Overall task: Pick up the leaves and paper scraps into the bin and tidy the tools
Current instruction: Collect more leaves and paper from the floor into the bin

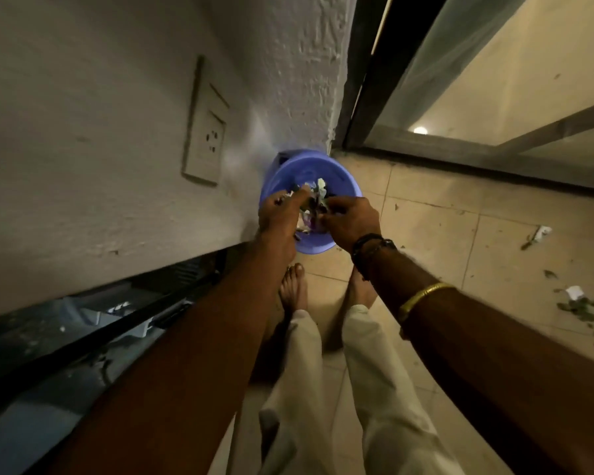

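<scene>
Left hand (277, 214) and right hand (352, 221) hold scraps (312, 202) over the bin (344, 177), fingers (297, 195) curled round them; next they should release, then gather the remaining litter (578, 305)

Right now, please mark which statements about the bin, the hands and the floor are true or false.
1. The left hand and right hand hold a bundle of leaves and paper over the bin. True.
2. The bin is red. False: it is blue.
3. Loose litter lies on the floor at the right. True.
4. The gold bangle is on the left arm. False: it is on the right arm.
</scene>
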